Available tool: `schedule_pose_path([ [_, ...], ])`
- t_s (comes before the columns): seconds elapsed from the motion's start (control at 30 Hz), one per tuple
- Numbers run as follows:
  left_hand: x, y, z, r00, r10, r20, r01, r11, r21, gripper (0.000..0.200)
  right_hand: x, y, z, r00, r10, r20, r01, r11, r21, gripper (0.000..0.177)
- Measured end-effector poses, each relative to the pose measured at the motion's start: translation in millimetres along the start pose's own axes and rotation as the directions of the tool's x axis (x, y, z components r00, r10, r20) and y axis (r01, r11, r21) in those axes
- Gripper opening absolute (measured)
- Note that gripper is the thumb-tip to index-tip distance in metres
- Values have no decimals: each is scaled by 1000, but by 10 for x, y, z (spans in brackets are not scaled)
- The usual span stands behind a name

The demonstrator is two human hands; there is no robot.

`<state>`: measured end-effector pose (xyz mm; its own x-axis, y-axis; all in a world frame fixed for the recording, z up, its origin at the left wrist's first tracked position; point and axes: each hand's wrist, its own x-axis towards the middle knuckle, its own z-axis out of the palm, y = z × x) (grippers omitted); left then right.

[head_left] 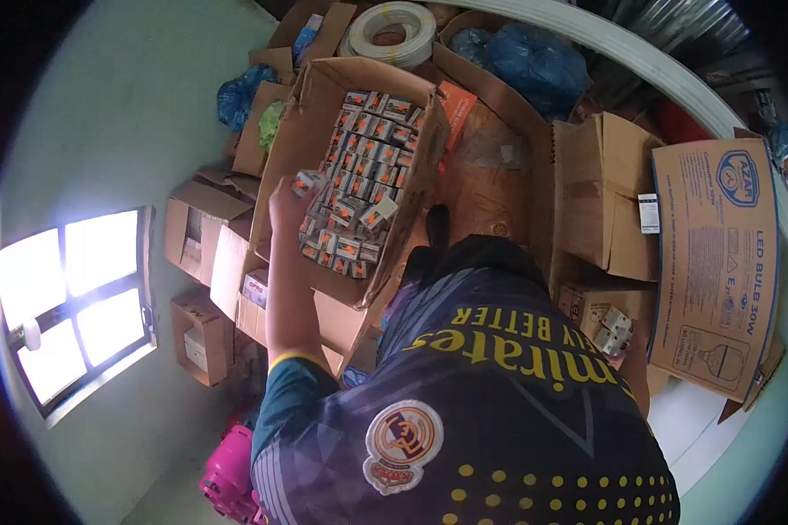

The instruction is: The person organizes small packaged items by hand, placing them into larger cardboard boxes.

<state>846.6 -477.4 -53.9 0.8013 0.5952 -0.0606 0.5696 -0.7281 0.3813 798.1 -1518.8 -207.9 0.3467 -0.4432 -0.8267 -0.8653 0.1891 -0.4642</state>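
Observation:
My left hand point(287, 199) is closed around a small white-and-grey box point(306, 183) with an orange mark, at the left side of a large open cardboard carton point(280, 140). Inside that carton lie rows of matching small boxes point(359, 162), several deep, with one paler box point(379, 213) tilted on top. Low at my right side, my right hand point(623, 357) is closed on a cluster of small boxes point(615, 331); its fingers are mostly hidden behind them.
A large LED bulb carton point(714, 262) stands at right beside an open brown carton point(600, 192). Coiled white cable point(394, 35) and blue plastic bags point(534, 61) lie at the back. More cartons point(206, 223) line the left, near a bright window point(74, 302) and a pink object point(229, 468).

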Motion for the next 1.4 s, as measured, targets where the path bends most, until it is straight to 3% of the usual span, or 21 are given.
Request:
schedule_pose_path([
  [0.1,290,-141,262,994,-3,114,2,1000,13,69,-318,-129,169,983,48,-180,-70,990,-119,66],
  [0.17,415,-280,499,989,-19,144,9,998,65,69,-642,-183,337,980,79,-183,-97,991,-90,66],
  [0.2,448,-401,659,992,-19,127,23,999,-30,74,-804,-189,413,978,96,-185,-111,991,-73,66],
  [0.43,570,-418,952,838,-472,274,421,878,225,79,-1465,-165,653,976,170,-137,-167,985,33,67],
  [0.53,549,-534,1122,795,-547,264,485,833,266,102,-1621,-224,740,980,164,-111,-156,985,76,67],
  [0.6,519,-662,1300,846,-485,223,439,870,226,104,-1757,-287,779,984,148,-95,-138,985,107,67],
  [0.73,487,-745,1511,870,-469,153,434,875,212,88,-2112,-497,868,994,97,-44,-87,977,192,68],
  [0.83,461,-822,1609,901,-418,113,379,888,261,99,-2391,-714,988,999,35,-28,-27,967,254,68],
  [0.87,453,-683,1458,821,-529,215,495,847,191,99,-2430,-763,1050,991,-8,-135,43,964,261,67],
  [0.97,461,-650,1410,822,-509,253,428,847,314,87,-1844,-707,597,969,-246,35,239,961,138,70],
  [1.03,356,-424,1131,785,-583,210,558,812,169,79,-2268,-1008,1020,916,-385,116,357,911,206,64],
  [1.1,456,-911,1354,881,-444,163,404,886,227,72,-2344,-1206,1220,829,-519,207,478,851,218,59],
  [1.2,374,-449,628,932,-342,119,330,938,110,62,-2650,-1610,1767,684,-674,279,639,738,216,61],
  [1.3,410,-136,246,964,-265,-26,246,925,-289,53,-3280,-2072,2591,442,-792,421,829,540,146,77],
  [1.37,383,565,-191,957,-281,75,278,802,-528,49,-3746,-2268,3209,246,-823,512,924,359,134,90],
  [1.4,461,656,-142,949,-194,250,314,667,-675,50,-3996,-2358,3506,171,-826,538,952,278,125,97],
])
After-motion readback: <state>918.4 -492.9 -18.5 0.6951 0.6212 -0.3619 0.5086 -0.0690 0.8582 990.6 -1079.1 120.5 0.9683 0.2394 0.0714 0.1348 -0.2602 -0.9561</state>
